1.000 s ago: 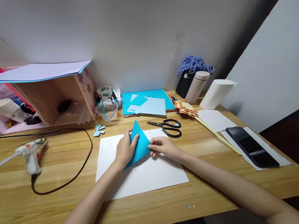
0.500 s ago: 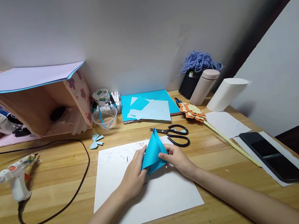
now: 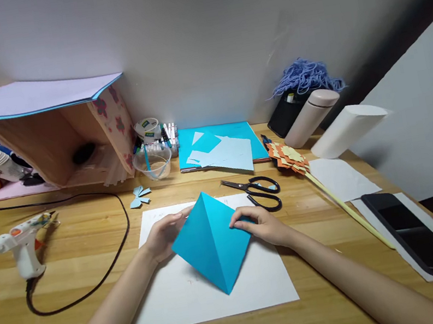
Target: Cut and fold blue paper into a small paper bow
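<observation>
A blue paper square, turned as a diamond with a crease down its middle, is raised over a white sheet on the table. My right hand pinches its right side between thumb and fingers. At the paper's left edge is my left hand, its fingers apart and partly hidden behind the paper. Black-handled scissors lie just beyond the sheet. To the left of them is a cut light-blue paper piece.
A glue gun with a looping black cord lies left. Behind stand an open box, a clear bowl and blue sheets. A paper flower, bottle and phone are right.
The blue paper, folded over before, is now opened out into a diamond. My left hand has moved left and loosened its hold. The camera view has shifted slightly.
</observation>
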Available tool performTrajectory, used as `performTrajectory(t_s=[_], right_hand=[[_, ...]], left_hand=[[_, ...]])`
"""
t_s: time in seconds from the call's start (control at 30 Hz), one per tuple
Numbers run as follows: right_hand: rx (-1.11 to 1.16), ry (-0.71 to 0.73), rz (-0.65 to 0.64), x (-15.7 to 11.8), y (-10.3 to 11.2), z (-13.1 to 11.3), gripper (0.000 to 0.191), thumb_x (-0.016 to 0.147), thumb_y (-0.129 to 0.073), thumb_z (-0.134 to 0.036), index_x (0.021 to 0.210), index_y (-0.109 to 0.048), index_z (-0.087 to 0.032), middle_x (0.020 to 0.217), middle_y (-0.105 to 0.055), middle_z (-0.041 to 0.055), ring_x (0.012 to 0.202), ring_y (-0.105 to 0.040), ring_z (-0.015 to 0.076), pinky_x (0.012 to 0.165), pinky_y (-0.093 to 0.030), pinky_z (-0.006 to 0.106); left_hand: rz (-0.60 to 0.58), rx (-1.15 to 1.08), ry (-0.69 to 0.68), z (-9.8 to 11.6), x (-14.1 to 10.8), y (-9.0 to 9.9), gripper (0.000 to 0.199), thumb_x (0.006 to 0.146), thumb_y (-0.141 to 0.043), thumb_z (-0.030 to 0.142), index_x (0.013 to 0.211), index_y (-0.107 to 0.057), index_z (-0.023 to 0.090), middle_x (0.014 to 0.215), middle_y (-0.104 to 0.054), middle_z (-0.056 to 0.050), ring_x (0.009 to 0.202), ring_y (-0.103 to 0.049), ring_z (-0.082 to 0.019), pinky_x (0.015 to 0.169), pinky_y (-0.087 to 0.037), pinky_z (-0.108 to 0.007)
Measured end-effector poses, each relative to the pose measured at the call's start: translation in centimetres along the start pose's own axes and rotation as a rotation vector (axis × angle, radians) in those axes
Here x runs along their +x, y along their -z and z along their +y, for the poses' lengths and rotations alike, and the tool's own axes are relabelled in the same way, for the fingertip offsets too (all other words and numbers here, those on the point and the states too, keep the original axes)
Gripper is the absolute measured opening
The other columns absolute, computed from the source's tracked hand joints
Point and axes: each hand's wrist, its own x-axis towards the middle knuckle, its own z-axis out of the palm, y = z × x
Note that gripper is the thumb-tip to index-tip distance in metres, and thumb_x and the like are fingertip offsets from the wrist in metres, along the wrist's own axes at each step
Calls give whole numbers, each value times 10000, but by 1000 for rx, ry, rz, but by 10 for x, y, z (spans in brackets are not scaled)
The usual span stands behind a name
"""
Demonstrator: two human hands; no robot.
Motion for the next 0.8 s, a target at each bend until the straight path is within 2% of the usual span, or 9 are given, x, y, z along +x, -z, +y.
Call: performTrajectory(t_s=[0.07,0.2,0.27,0.37,0.5,0.57,0.67,0.8], right_hand=[[-44,12,-59,-1,1,-2,178,859,-541,-339,848,-658,-205,858,-648,23,810,-574,147,763,-413,258],[-116,59,-101,-3,0,-4,181,871,-526,-314,881,-669,-203,859,-654,30,796,-583,140,748,-415,247],[-138,107,-125,-4,-1,-4,208,889,-492,-296,902,-674,-199,857,-652,40,796,-585,142,746,-420,248],[-145,168,-168,-7,-5,-3,272,921,-410,-273,1012,-658,-205,948,-651,56,858,-588,154,777,-428,262],[-144,184,-235,-10,-13,-6,321,926,-386,-270,1188,-570,-243,1110,-631,47,981,-576,174,850,-423,291],[-145,153,-199,-10,-15,-8,321,925,-388,-285,1185,-572,-246,1090,-634,48,974,-577,182,850,-425,300],[-124,89,-77,-7,-11,-9,307,925,-387,-312,1130,-603,-239,1023,-632,55,940,-577,189,842,-429,313],[-113,124,11,-3,0,-3,292,919,-379,-265,1066,-628,-226,1006,-599,62,959,-557,193,886,-421,346]], left_hand=[[-78,85,20,0,-1,1,437,731,-615,351,1105,-597,125,1012,-647,-106,884,-600,-217,818,-437,-332],[-35,269,24,-5,0,-7,392,768,-631,279,1137,-573,159,982,-644,-88,808,-591,-150,756,-427,-273],[-28,248,14,-7,1,-13,368,817,-561,391,1104,-579,163,984,-646,-95,809,-596,-156,766,-434,-287],[-9,193,42,-8,0,-21,456,844,-431,528,1013,-612,145,935,-663,-98,792,-606,-175,764,-452,-296],[83,199,59,-8,-4,-27,339,753,-623,393,979,-629,140,889,-683,-93,768,-630,-201,743,-476,-316],[71,220,92,-7,-6,-25,376,699,-682,300,1038,-622,147,964,-684,-108,826,-641,-233,783,-477,-351],[66,267,144,-6,-6,-16,424,692,-685,277,1093,-607,160,1060,-668,-118,911,-635,-262,828,-469,-378],[94,306,91,-7,-3,-6,460,728,-659,301,1155,-571,158,1139,-633,-136,979,-614,-272,846,-463,-385]])
